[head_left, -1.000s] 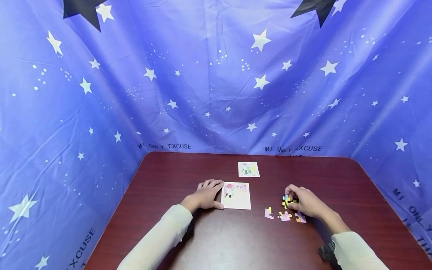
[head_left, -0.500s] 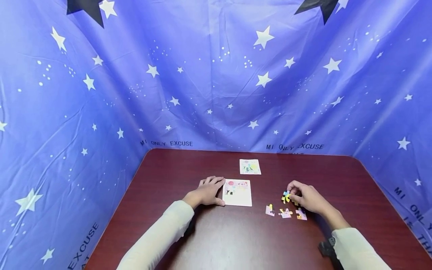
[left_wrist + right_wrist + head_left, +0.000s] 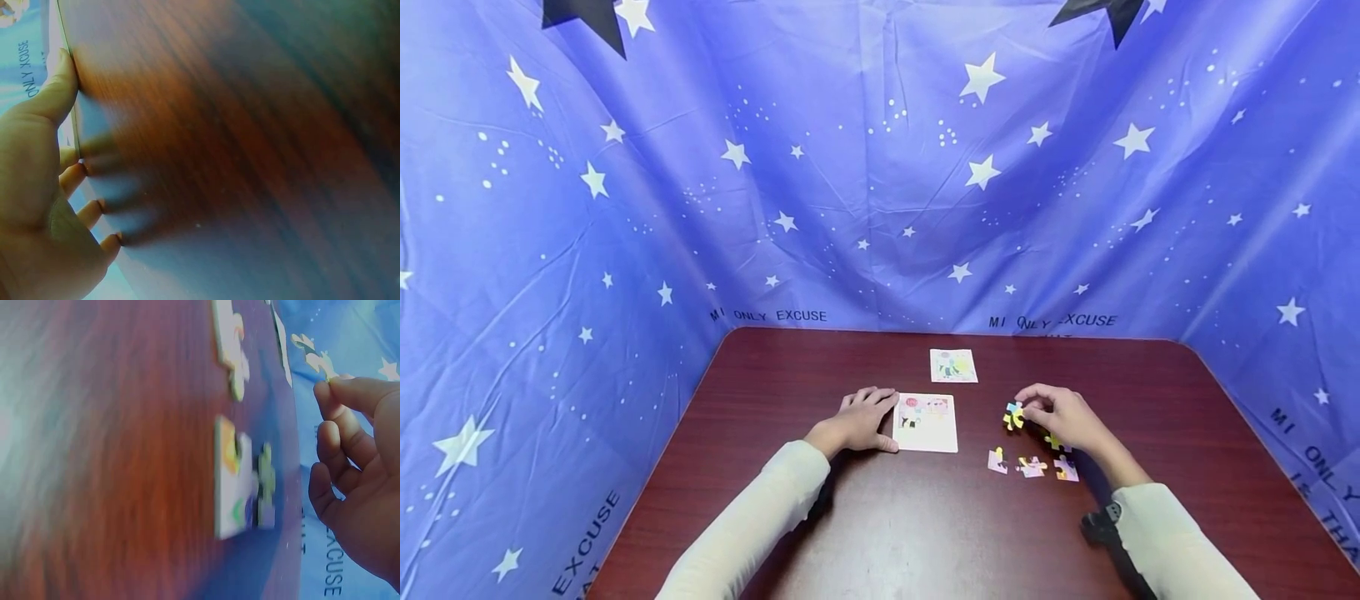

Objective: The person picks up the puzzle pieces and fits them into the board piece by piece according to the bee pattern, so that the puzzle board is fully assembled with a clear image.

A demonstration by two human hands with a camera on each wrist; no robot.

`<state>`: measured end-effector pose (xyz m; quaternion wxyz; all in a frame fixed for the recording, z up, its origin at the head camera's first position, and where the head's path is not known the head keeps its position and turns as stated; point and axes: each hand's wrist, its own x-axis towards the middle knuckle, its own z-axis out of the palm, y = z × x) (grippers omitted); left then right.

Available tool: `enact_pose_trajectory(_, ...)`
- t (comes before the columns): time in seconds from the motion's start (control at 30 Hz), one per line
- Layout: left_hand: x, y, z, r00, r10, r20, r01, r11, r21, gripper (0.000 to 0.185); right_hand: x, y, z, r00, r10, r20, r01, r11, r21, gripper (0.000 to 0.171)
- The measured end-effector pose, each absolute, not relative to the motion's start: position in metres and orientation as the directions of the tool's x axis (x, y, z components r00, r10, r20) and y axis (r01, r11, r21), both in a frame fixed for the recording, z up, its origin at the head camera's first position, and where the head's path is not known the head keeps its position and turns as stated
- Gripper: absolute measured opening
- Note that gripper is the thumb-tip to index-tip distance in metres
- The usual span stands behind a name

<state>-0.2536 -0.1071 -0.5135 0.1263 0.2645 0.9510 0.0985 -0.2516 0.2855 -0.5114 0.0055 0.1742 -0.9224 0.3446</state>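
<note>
My right hand (image 3: 1063,417) pinches a yellow, black and light-blue jigsaw piece (image 3: 1013,416) between thumb and forefinger. In the right wrist view that piece (image 3: 317,359) is raised off the table at the fingertips. The white puzzle board (image 3: 936,437) lies flat left of it, with several pieces set along its top and left. My left hand (image 3: 856,422) rests on the table with fingers spread, its thumb and forefinger touching the board's left edge. From the left wrist, the thumb (image 3: 59,90) shows against that edge.
Three pink pieces lie in a row right of the board: a left one (image 3: 997,461), a middle one (image 3: 1032,467) and a right one (image 3: 1066,468). A yellow piece (image 3: 1054,442) sits partly under my right hand. Behind the board lies a picture card (image 3: 953,367).
My right hand has lifted the yellow, black and light-blue jigsaw piece from the group and carried it left toward the board, uncovering another yellow piece. The left hand stays at the board's edge.
</note>
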Motion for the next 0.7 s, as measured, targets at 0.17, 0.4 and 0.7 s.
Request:
enact_pose_trajectory(0.17,-0.257,-0.108,-0.513,-0.826,0.532,-0.188,0.481,0.838,0.258,0.098,-0.259,0.271,-0.508,-0.941,-0.320,0.110,-0.311,0.690,-0.653,0.017)
enact_pose_trajectory(0.4,-0.258,-0.108,-0.514,-0.827,0.528,-0.193,0.479,0.842,0.247,0.098,-0.266,0.250,-0.508,-0.944,-0.320,0.086,-0.288,0.663,-0.691,0.017)
enact_pose_trajectory(0.7,-0.259,-0.107,-0.517,-0.827,0.527,-0.196,0.473,0.841,0.264,0.098,-0.266,0.217,-0.511,-0.918,-0.383,0.101,-0.346,0.649,-0.678,0.018)
